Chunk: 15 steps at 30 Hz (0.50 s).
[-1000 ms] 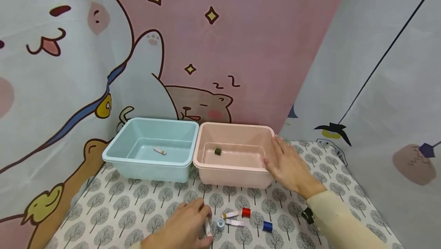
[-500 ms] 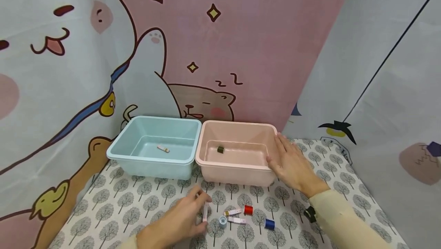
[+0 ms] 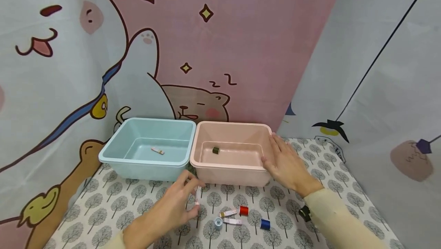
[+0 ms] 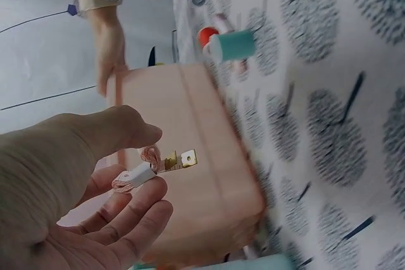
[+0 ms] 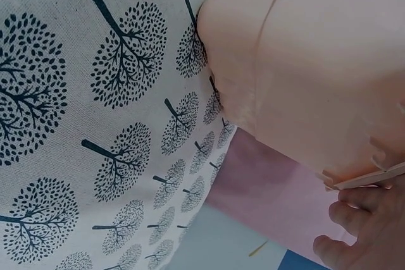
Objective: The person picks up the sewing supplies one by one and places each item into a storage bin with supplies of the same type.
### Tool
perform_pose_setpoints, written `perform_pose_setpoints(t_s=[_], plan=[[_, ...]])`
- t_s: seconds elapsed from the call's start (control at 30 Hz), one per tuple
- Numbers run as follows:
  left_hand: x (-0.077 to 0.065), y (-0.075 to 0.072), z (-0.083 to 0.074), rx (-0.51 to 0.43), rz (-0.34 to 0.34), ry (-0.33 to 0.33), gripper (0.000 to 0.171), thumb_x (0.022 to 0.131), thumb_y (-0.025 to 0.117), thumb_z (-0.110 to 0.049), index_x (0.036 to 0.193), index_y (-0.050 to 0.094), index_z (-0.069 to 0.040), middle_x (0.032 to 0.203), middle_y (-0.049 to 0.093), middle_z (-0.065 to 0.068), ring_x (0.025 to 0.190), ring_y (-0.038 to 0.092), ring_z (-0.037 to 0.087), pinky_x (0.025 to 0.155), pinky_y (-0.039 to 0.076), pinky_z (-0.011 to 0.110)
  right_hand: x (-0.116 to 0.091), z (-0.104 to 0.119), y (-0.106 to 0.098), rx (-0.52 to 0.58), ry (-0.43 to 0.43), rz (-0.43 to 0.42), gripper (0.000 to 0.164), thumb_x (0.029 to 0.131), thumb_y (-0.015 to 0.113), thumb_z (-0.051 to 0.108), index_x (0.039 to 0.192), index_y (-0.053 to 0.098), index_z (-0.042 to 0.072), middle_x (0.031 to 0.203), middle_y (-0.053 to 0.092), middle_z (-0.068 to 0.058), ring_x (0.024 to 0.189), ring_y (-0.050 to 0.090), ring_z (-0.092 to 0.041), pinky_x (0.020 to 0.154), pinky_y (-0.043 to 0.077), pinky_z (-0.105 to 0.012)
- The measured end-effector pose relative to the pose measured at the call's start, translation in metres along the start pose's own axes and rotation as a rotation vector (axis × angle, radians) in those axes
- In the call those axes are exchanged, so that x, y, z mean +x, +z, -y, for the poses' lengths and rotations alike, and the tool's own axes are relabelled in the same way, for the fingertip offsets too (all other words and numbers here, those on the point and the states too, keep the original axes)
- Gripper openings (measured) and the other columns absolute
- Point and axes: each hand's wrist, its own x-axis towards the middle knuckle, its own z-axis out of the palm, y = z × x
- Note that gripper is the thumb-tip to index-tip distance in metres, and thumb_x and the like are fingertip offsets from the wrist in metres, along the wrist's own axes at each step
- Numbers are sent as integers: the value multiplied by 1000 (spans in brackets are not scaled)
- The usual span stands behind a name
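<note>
My left hand [image 3: 175, 201] pinches a pale pink embroidery floss skein [image 3: 198, 196] between thumb and fingers, in front of the bins. In the left wrist view the skein [image 4: 140, 175] shows a white paper band and a gold-and-black label end. My right hand [image 3: 287, 166] lies with straight fingers along the right rim of the pink plastic bin [image 3: 227, 176]. Inside that bin is a dark green thread spool [image 3: 216, 150]. A floss skein with a label [image 3: 157, 151] lies in the light blue bin [image 3: 148, 170], left of the pink one.
On the tree-print cloth [image 3: 120, 207] lie a light blue spool [image 3: 218, 223], a red spool [image 3: 244, 210], a blue spool [image 3: 265, 224] and two floss skeins, one pale pink [image 3: 232, 221], one gold-labelled [image 3: 228, 213]. Cartoon-print curtains stand behind and beside the bins.
My left hand has lifted the pale pink skein and moved it forward and left, away from the spools, toward the bins. My right hand stays at the pink bin's rim.
</note>
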Motion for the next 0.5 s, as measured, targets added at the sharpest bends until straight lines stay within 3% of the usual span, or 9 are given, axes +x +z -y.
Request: perform_pose_setpoints(t_s=[0.27,0.5], plan=[[12,-22,-3,64,-137,81,70,71,104,7,133,75,-4,126,65,9,97,79,16,78,70,22,0,1,2,4,1,5,89,119,45,54,182,23,-6,191,26,-30,177,28,-54,146,24,-73],[25,-42,2,75,-178,117,68,70,101,12,132,75,0,125,65,11,94,77,16,80,68,18,0,0,1,17,6,5,89,118,49,51,183,21,-4,191,24,-30,176,29,-55,145,24,-74]])
